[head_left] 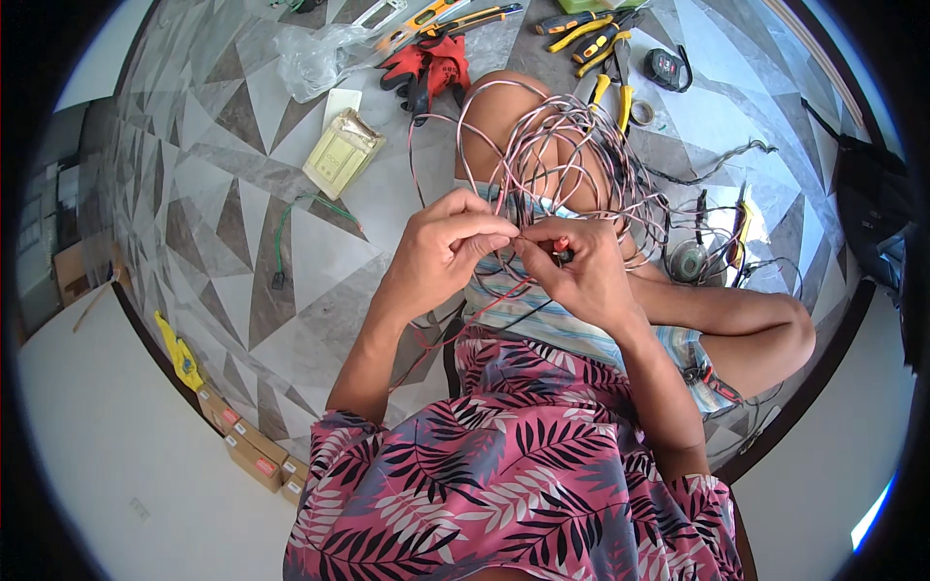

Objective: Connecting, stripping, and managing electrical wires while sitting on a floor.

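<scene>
Loosely, a tangled bundle of wires (554, 122), mostly pinkish, white and dark, spreads over the person's bare knees, at one o'clock from where the two hands meet. Both hands work at its near edge: the left hand (436, 242) has thumb and forefinger pressed together, and the right hand (589, 269) pinches likewise, its fingertips almost against the left's. Between them seems to be a thin wire end, too fine to make out clearly. Under the right hand's curled fingers shows a small red-and-black object (562, 248), its kind unclear. A red wire (513, 291) trails from below the hands toward seven o'clock.

Farther out on the patterned floor (225, 179), a pale green box-shaped item (341, 158) lies at ten o'clock and a green wire (283, 237) at nine. Red-and-black gloves (441, 70) rest at eleven, near a clear plastic bag (312, 60). Yellow-and-black pliers (599, 46) lie at one o'clock, with a dark tape measure (663, 68) just beyond, toward two. Dark cables and a round object (686, 261) sit at three; cardboard boxes (254, 461) line the wall at eight.
</scene>
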Motion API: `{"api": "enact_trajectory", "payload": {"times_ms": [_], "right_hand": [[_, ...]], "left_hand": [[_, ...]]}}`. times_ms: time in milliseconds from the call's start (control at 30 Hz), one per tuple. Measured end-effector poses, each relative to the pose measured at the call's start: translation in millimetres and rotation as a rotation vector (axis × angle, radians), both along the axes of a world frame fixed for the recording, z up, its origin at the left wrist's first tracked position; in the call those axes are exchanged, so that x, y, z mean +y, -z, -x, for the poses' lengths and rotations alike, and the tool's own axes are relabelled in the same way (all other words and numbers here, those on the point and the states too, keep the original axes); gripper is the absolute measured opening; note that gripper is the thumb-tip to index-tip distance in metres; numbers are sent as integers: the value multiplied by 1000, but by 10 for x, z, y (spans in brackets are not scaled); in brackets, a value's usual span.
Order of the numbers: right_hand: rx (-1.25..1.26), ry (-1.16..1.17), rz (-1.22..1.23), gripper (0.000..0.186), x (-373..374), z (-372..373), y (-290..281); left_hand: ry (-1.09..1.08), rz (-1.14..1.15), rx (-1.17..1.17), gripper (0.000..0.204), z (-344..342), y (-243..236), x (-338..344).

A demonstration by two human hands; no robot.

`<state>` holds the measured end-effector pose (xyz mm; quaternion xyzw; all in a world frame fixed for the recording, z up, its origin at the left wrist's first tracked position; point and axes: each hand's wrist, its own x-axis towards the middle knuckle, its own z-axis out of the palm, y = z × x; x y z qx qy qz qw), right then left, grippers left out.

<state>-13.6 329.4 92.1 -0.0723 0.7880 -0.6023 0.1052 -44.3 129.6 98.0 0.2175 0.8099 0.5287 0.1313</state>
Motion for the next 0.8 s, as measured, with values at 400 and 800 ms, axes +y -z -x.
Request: {"api": "enact_trajectory", "payload": {"times_ms": [400,800], "right_hand": [[-86,-36,-102,21,77,-84,-173],[-335,106,309,30,-132,-232,101]], "left_hand": [[-256,86,-126,12,-152,-105,50],[-308,-191,-316,20,-218,-88,73]]}}
